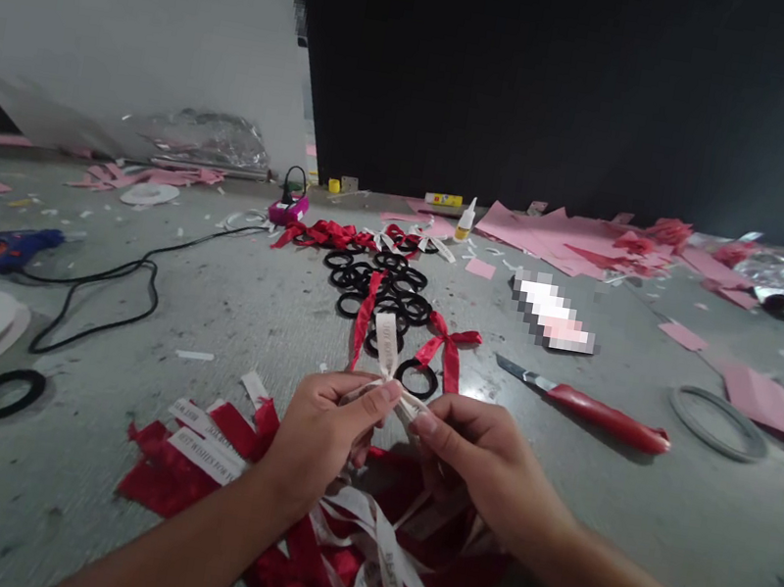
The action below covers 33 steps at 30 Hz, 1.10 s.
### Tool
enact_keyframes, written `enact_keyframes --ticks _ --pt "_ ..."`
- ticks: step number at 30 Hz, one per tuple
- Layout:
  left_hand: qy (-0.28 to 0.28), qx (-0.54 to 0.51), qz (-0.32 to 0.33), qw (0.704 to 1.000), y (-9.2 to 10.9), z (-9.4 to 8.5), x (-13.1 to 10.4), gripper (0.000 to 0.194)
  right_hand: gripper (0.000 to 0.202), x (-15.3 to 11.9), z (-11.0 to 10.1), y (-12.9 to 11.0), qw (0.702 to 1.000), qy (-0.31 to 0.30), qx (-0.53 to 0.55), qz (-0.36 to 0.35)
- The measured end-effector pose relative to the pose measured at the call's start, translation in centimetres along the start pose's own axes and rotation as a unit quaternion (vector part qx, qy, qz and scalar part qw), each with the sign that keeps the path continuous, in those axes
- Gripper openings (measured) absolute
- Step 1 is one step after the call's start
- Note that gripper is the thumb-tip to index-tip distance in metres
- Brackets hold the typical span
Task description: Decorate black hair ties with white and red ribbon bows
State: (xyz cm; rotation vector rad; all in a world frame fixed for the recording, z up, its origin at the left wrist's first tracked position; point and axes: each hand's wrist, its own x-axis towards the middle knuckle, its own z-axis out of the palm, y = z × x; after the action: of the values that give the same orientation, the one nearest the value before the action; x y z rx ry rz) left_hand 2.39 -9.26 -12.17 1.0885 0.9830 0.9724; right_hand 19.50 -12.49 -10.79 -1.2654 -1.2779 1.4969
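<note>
- White ribbon (pixel 386 344) is being pinched by left hand (pixel 331 423) and right hand (pixel 479 446), close together, probably for control.
- Red ribbons (pixel 272 582) are lying below, rings (pixel 417 310) ahead, likely for reach.

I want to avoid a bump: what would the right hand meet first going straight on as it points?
Past the white ribbon it holds, the right hand would probably meet the left hand, though depth is unclear.

Illumination is dim and diffuse; glare spots the gray surface (pixel 270 314) near the red knife (pixel 606 418). Right corners darken. Pixelation masks the bright screen (pixel 553 314).
</note>
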Motion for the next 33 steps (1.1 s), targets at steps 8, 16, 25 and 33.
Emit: enact_keyframes --ticks 8,16,25,33 --pt "-0.007 -0.03 -0.01 0.999 0.18 0.22 -0.02 0.038 0.033 0.02 -0.53 0.33 0.998 -0.013 0.055 0.006" --pt "-0.014 -0.08 -0.054 0.995 0.64 0.88 -0.35 0.035 0.038 -0.08 -0.27 0.1 0.99 -0.046 0.132 0.018" --pt "-0.001 -0.133 -0.07 0.989 0.65 0.84 -0.16 0.034 0.033 -0.26 -0.49 -0.21 0.991 -0.073 0.104 0.034" --pt "-0.017 -0.088 -0.061 0.994 0.44 0.53 -0.42 0.036 0.029 -0.48 -0.6 -0.06 0.988 -0.082 0.13 0.02"
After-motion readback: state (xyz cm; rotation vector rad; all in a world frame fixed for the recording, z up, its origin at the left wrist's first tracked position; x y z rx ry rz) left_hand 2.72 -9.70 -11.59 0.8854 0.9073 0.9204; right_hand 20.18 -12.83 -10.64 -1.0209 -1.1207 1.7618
